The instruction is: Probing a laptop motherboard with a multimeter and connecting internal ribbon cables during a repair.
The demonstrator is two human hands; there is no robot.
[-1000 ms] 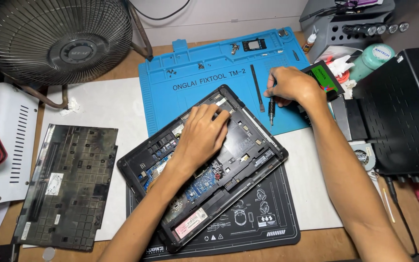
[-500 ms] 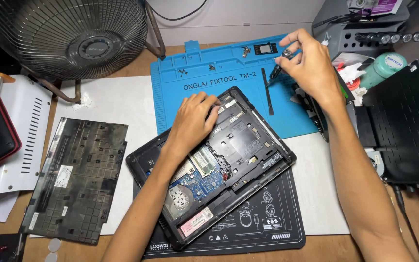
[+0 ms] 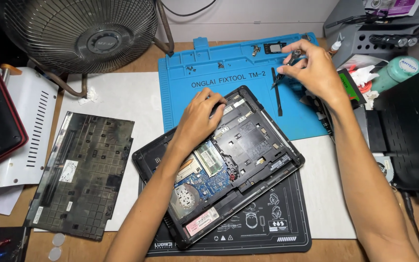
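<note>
Head view: the left hand (image 3: 201, 117) lay flat, fingers spread and holding nothing, on the upper edge of the opened laptop base (image 3: 219, 165), which sat tilted across the black mat (image 3: 267, 228) and the blue repair mat (image 3: 229, 73). The right hand (image 3: 311, 68) pinched a slim dark screwdriver (image 3: 287, 63) over the blue mat's top trays. Judgement: the left palm should press steadily so the base cannot slide, and any screw should go in 1 tray, apart from the loose ones (image 3: 190, 69).
</note>
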